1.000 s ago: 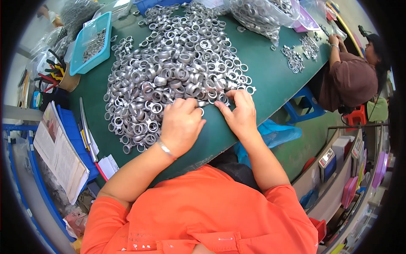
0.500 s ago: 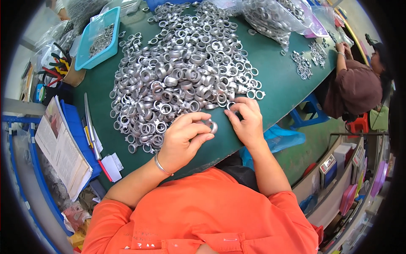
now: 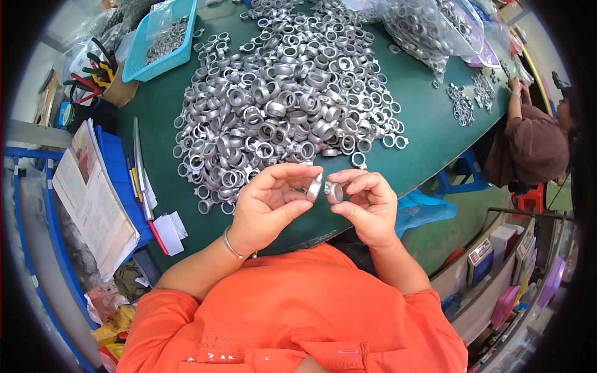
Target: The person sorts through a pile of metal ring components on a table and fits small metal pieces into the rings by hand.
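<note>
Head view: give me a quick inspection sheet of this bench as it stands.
Surface: green table, mostly covered.
Job's things: one metal ring in the left hand, one small ring in the right hand; ring pile behind.
Clutter: blue tray, pliers, papers, bagged rings.
Grippers: both hands pinch their rings above the table edge.
Cables: nothing seen.
Surroundings: a co-worker at the far right.

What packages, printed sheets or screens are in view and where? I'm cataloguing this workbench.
Clear plastic bag: far right of the green table, bulging with silver metal rings.
Printed paper: left of the table on a blue surface, white with a picture.
Small boxes: lower right on a shelf, white and grey.
No screens visible.
</note>
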The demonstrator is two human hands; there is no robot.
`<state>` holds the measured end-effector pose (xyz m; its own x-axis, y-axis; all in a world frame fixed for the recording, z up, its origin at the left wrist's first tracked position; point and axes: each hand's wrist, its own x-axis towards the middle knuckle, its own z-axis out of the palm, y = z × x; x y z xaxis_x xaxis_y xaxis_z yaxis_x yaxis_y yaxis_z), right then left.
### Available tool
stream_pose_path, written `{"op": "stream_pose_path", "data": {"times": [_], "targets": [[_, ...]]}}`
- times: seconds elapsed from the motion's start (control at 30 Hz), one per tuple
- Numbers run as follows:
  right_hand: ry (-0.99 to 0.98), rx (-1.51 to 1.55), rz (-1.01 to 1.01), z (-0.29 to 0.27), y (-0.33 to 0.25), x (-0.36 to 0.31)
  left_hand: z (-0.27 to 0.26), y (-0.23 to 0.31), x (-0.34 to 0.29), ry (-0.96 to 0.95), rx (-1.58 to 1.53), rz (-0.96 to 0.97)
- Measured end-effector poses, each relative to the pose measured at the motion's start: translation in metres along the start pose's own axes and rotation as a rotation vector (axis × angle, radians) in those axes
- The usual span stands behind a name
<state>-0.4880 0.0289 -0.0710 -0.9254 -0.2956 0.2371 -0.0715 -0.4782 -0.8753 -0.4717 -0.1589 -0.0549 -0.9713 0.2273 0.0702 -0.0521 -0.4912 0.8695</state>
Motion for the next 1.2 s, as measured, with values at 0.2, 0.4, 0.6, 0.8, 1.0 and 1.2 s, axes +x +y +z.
{"op": "stream_pose_path", "data": {"times": [0.2,0.4,0.6,0.8,1.0,1.2], "targets": [[-0.008,0.099,0.023,0.003,0.002,-0.001,-0.001,0.002,-0.004,0.001,-0.105,-0.072],[0.138,0.387,0.339,-0.006,-0.006,-0.007,-0.008,0.013,-0.005,0.13,-0.207,-0.39],[0.077,0.327,0.261,-0.044,-0.013,-0.005,-0.026,0.028,0.001,0.135,-0.302,-0.254],[0.315,-1.302,-0.058,-0.05,0.0,0.029,-0.031,0.039,0.023,0.193,1.287,0.131],[0.32,-1.363,-0.039,-0.052,0.008,0.034,-0.039,0.038,0.017,0.15,1.348,0.25],[0.422,-1.36,0.172,-0.05,0.002,0.04,-0.039,0.037,0.003,0.213,0.95,0.223]]}}
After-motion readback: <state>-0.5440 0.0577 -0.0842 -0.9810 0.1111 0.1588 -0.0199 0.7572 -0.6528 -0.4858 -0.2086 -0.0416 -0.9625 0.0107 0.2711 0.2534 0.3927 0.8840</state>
